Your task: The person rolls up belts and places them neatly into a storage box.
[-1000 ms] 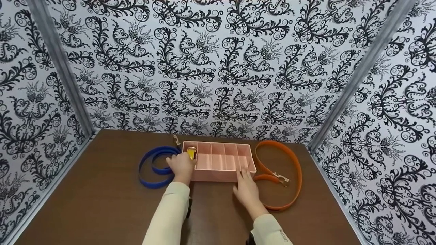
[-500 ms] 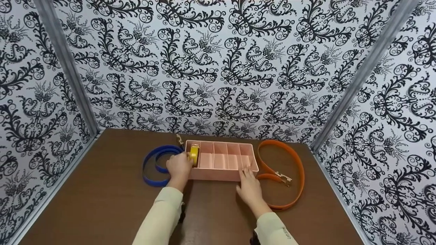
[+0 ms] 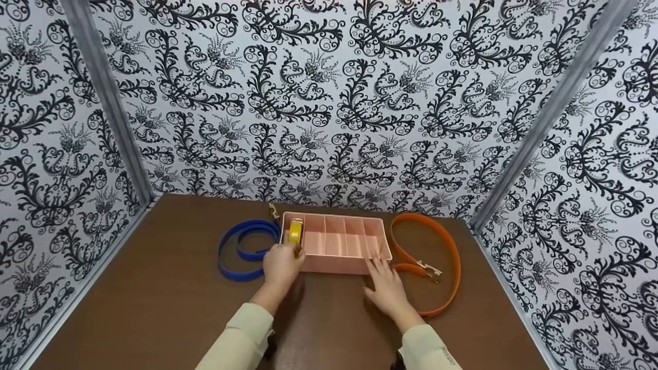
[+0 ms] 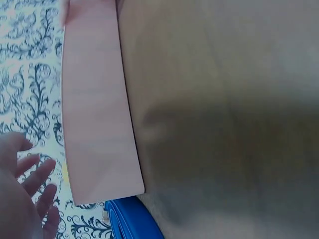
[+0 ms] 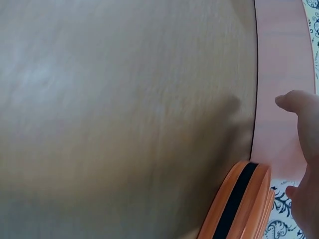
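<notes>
A pink divided box (image 3: 334, 264) stands at the back of the table. In its leftmost compartment a yellow coil (image 3: 295, 231), seemingly a rolled strap, stands on edge. My left hand (image 3: 281, 264) is at the front left corner of the box, just below the yellow coil. Its fingers are loosely spread and hold nothing in the left wrist view. With straight fingers, my right hand (image 3: 386, 288) touches the front right of the box; its thumb (image 5: 289, 101) shows over the front wall in the right wrist view.
Left of the box lies a coiled blue strap (image 3: 241, 277) with a metal clip (image 3: 273, 210) behind it. An orange strap (image 3: 455, 267) with metal clips (image 3: 427, 268) loops on the right. Patterned walls (image 3: 329, 103) close off the back and sides.
My left hand has come off the yellow coil and drawn back toward the box's front edge. The coil stays in the left compartment. My right hand keeps its place at the front right.
</notes>
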The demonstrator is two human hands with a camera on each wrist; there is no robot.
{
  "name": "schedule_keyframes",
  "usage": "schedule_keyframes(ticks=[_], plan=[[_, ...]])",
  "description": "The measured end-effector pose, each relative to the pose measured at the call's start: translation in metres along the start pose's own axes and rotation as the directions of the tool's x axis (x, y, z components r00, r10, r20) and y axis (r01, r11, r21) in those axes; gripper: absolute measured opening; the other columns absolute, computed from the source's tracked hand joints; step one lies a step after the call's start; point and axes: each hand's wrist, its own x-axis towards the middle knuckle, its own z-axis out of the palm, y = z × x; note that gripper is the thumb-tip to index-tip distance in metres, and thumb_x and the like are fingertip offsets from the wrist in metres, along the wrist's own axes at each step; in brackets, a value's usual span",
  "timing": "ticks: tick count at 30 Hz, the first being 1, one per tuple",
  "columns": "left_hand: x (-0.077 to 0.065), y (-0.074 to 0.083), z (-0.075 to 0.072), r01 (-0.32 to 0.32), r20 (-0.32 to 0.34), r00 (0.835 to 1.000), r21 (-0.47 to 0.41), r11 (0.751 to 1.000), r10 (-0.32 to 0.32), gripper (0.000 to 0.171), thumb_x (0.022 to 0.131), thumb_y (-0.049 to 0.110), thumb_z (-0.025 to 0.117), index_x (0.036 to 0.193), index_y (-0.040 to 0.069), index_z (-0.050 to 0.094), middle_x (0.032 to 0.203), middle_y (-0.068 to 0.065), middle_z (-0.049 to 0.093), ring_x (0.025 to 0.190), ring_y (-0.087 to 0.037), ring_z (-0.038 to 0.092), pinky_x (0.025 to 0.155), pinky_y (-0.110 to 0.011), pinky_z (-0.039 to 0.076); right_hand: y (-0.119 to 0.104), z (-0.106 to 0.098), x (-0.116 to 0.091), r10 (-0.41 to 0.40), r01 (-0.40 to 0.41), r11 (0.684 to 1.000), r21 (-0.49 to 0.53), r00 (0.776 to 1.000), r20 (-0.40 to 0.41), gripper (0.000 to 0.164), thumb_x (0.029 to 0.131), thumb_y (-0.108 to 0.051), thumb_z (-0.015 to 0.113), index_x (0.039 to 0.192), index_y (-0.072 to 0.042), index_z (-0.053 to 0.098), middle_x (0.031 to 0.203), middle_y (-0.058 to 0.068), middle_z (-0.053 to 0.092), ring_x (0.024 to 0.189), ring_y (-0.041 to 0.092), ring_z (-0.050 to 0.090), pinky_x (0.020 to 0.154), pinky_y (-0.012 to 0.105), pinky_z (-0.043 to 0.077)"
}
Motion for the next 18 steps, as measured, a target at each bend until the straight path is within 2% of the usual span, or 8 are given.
schedule_keyframes(ticks=[4, 8, 10, 13, 15, 18], plan=[[-0.009, 0.003, 0.001, -0.082, 0.086, 0.993, -0.038, 0.996, 0.085, 0.010, 0.080, 0.023, 0.075, 0.083, 0.014, 0.073, 0.075, -0.002, 0.068, 0.066, -0.025, 0.063, 0.063, -0.043, 0.053, 0.011, -0.003, -0.011, 0.008, -0.006, 1.000, 0.021, 0.994, -0.106, 0.067, 0.085, -0.022, 0.075, 0.143, -0.004, 0.047, 0.151, 0.021, 0.035, 0.138, 0.041, 0.030, 0.104, 0.062, 0.028], [-0.020, 0.001, 0.004, -0.175, 0.203, 0.964, 0.005, 0.985, 0.170, 0.011, 0.080, 0.023, 0.074, 0.082, 0.013, 0.070, 0.073, -0.001, 0.067, 0.066, -0.023, 0.063, 0.062, -0.042, 0.052, 0.022, -0.006, -0.023, 0.081, -0.073, 0.996, 0.048, 0.975, -0.208, 0.051, 0.083, -0.024, 0.076, 0.126, -0.002, 0.059, 0.134, 0.020, 0.047, 0.123, 0.040, 0.045, 0.097, 0.058, 0.038], [-0.027, -0.001, 0.005, -0.211, 0.264, 0.944, 0.030, 0.977, 0.196, 0.012, 0.079, 0.024, 0.075, 0.083, 0.013, 0.070, 0.075, 0.000, 0.066, 0.069, -0.023, 0.064, 0.063, -0.043, 0.052, 0.027, -0.007, -0.029, 0.116, -0.113, 0.993, 0.029, 0.973, -0.199, 0.044, 0.083, -0.028, 0.075, 0.118, -0.004, 0.063, 0.123, 0.017, 0.052, 0.112, 0.039, 0.052, 0.091, 0.056, 0.043], [-0.037, -0.004, 0.008, -0.255, 0.324, 0.917, 0.032, 0.966, 0.231, 0.009, 0.078, 0.021, 0.074, 0.079, 0.013, 0.069, 0.072, 0.000, 0.063, 0.068, -0.024, 0.063, 0.060, -0.044, 0.051, 0.033, -0.008, -0.038, 0.146, -0.151, 0.988, -0.033, 0.982, -0.118, 0.033, 0.083, -0.030, 0.075, 0.104, -0.007, 0.066, 0.104, 0.011, 0.059, 0.095, 0.035, 0.060, 0.078, 0.053, 0.049], [-0.044, -0.005, 0.010, -0.275, 0.362, 0.897, 0.006, 0.961, 0.254, 0.007, 0.078, 0.019, 0.073, 0.079, 0.013, 0.070, 0.071, 0.001, 0.063, 0.068, -0.023, 0.062, 0.060, -0.043, 0.051, 0.035, -0.007, -0.043, 0.137, -0.142, 0.987, -0.074, 0.988, -0.077, 0.021, 0.083, -0.028, 0.074, 0.092, -0.009, 0.068, 0.091, 0.007, 0.062, 0.083, 0.032, 0.063, 0.070, 0.051, 0.050], [-0.053, -0.003, 0.011, -0.293, 0.442, 0.852, -0.038, 0.955, 0.279, 0.008, 0.079, 0.018, 0.073, 0.084, 0.012, 0.071, 0.076, 0.001, 0.064, 0.072, -0.021, 0.063, 0.065, -0.041, 0.052, 0.037, -0.004, -0.049, 0.091, -0.097, 0.991, -0.091, 0.993, -0.070, 0.012, 0.083, -0.020, 0.074, 0.077, -0.012, 0.067, 0.077, 0.002, 0.062, 0.070, 0.029, 0.063, 0.061, 0.048, 0.049]])
